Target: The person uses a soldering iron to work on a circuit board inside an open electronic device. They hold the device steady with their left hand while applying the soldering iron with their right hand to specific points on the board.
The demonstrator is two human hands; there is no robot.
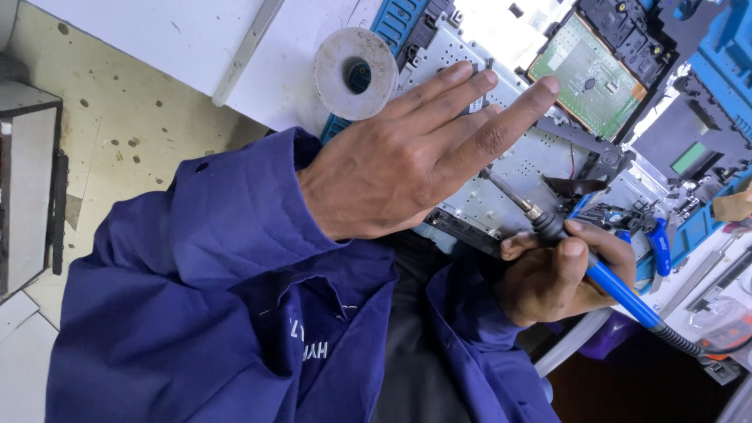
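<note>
My left hand (399,164) lies flat, back up, on a perforated metal chassis (540,157) of an opened electronic unit, fingers stretched out and holding nothing. My right hand (548,278) grips a soldering iron (619,290) by its blue handle. The iron's metal tip reaches the chassis just below my left fingers. A green circuit board (587,74) lies past the chassis, beyond my left fingertips. Both sleeves are dark blue.
A grey round spool (356,74) stands on the white table (196,39) by my left wrist. Blue trays (728,63) with black parts fill the far side. Blue-handled pliers (658,243) lie near my right hand. A speckled floor (117,117) and a dark-framed box (31,188) are to the left.
</note>
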